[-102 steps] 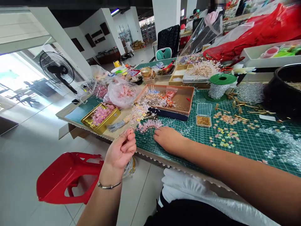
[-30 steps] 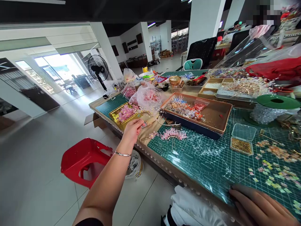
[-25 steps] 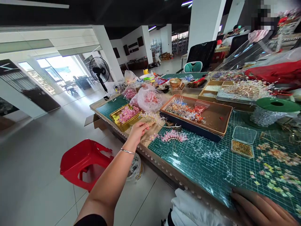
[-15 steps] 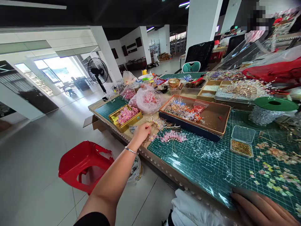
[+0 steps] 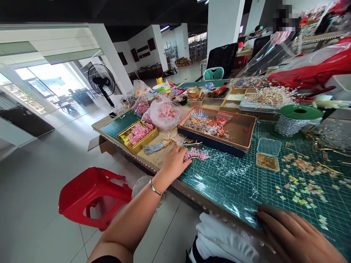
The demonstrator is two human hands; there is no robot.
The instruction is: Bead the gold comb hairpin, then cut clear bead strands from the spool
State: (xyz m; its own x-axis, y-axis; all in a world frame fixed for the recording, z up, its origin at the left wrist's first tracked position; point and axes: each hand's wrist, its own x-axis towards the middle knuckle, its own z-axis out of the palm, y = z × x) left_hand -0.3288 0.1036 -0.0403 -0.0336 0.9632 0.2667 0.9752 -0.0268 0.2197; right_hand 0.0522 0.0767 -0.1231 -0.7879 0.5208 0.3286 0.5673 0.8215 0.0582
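Observation:
My left hand (image 5: 175, 162) reaches over the table's front edge, its thumb and forefinger apart at the left end of a pink beaded hair ornament (image 5: 197, 154). That ornament is curved, with thin wire prongs, and lies on the green cutting mat (image 5: 211, 180). Whether the fingertips touch it I cannot tell. Just behind the hand are a clear-and-gold beaded piece (image 5: 175, 138) and a bundle of grey wires (image 5: 153, 148). My right hand (image 5: 296, 232) rests palm down at the mat's near edge, fingers stretched out, holding nothing visible.
A gold tin (image 5: 152, 137) of pink flowers and a brown-lined tray (image 5: 238, 135) of beaded stems stand beyond my left hand. To the right are a clear box (image 5: 267, 162) of gold beads, loose flower pieces (image 5: 307, 193) and a green spool (image 5: 300, 111). A red stool (image 5: 79, 186) stands left.
My left hand has moved right along the table to the pink hair ornament, and its pinched fingers have opened. The view has shifted slightly right. My right hand stays at the mat's edge.

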